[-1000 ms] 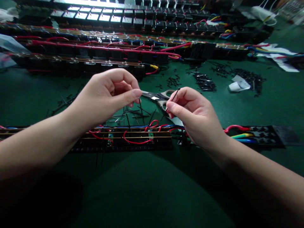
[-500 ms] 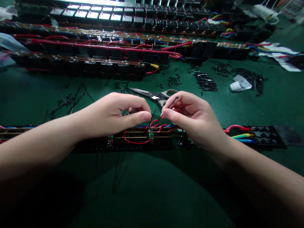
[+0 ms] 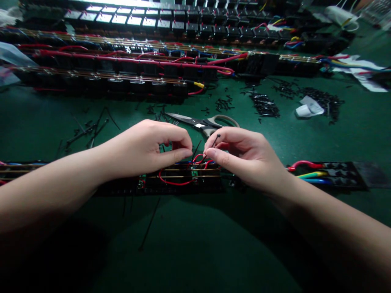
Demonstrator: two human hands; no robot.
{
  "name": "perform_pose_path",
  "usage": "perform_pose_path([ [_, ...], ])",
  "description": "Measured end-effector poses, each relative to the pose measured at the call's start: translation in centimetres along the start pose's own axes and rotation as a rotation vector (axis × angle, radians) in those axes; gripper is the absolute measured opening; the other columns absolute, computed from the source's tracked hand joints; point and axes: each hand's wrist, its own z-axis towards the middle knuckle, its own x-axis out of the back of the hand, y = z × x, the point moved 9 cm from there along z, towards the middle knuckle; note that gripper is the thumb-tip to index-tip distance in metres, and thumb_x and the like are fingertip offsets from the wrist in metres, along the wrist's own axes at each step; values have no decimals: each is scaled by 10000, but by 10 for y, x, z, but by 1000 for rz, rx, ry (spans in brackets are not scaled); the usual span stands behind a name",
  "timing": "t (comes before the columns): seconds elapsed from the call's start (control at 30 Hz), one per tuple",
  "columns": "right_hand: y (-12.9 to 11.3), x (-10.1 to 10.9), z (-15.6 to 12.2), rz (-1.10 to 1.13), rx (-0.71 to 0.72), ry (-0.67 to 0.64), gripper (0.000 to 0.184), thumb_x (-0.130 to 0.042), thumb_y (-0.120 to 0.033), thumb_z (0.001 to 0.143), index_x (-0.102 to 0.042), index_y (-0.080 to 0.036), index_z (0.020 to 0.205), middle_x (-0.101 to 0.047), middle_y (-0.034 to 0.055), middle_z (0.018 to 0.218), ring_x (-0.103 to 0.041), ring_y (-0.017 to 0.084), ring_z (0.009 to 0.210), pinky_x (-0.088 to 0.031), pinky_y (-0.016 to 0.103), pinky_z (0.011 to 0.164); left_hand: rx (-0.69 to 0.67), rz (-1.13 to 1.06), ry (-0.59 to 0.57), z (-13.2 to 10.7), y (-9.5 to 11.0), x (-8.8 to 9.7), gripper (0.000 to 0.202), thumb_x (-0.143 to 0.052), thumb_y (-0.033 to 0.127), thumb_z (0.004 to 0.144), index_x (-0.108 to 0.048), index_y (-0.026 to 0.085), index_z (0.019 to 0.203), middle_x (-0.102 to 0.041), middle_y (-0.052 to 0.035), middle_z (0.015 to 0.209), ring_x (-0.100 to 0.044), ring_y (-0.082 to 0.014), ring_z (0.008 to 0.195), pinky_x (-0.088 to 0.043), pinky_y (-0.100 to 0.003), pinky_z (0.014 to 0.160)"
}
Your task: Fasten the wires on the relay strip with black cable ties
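Observation:
Between thumb and forefinger, my right hand (image 3: 244, 156) pinches a black cable tie (image 3: 215, 141), its small head up and its tail slanting down towards the wires. My left hand (image 3: 159, 144) is closed, thumb against fingertips, just left of it; whatever it holds is hidden. Below both hands lies a long wired strip (image 3: 171, 190) with brass-coloured rods, a small green board (image 3: 194, 173) and looped red wire (image 3: 175, 184). Another thin black tie end (image 3: 197, 149) sticks up between the hands. In front of the strip a dark cable tie (image 3: 149, 225) slants down.
Scissors (image 3: 198, 123) lie just behind my hands. Loose cable ties (image 3: 91, 130) are at the left, and piles of small black pieces (image 3: 264, 105) at the back right near a white wrapper (image 3: 308, 108). Rows of wired black assemblies (image 3: 128, 65) fill the back of the green table (image 3: 214, 240).
My right hand has come down and slightly left with the cable tie, closer to the strip. My left hand has barely moved. The tie in front of the strip, blurred before, now looks sharper.

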Motion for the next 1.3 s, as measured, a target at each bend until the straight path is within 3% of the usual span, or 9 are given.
perform_pose_path([
  [0.23,1,5,0,11,11,65,127,-716,-246,914,-661,-196,811,-655,14,831,-574,133,724,-450,270,605,-12,14,-18,0,1,-1,161,-603,316,940,-726,239,871,-751,24,835,-652,-142,758,-459,-256,728],
  [0.47,1,-3,1,-58,12,-27,119,-698,-240,914,-673,-173,819,-657,16,833,-584,133,713,-476,271,622,-46,21,-28,-1,5,-2,172,-605,311,943,-736,231,865,-749,19,829,-659,-139,749,-464,-253,730],
  [0.7,-5,-6,2,-203,118,-67,104,-712,-210,913,-708,-163,821,-712,21,826,-635,141,751,-493,269,671,-115,92,-74,-2,12,-4,152,-604,254,960,-738,194,919,-752,16,875,-674,-118,808,-472,-221,766],
  [0.9,-5,-4,2,-258,154,-65,104,-713,-219,909,-708,-162,823,-722,31,839,-637,147,756,-481,272,663,-165,114,-34,-5,13,-5,235,-605,257,986,-705,216,1195,-773,-23,1081,-711,-139,946,-499,-213,808],
  [1.03,-3,-7,2,-275,148,-104,127,-685,-211,917,-704,-161,802,-726,33,836,-643,146,775,-487,270,696,-238,144,18,-8,19,-3,286,-577,269,1021,-689,231,1282,-763,-43,1169,-710,-133,986,-504,-199,806],
  [1.3,-5,-8,3,-284,153,-112,69,-697,-213,897,-717,-168,849,-702,15,784,-610,140,729,-461,268,662,-248,180,20,-8,20,-2,252,-589,249,1009,-696,193,1230,-764,-51,1145,-712,-139,1027,-507,-206,872],
])
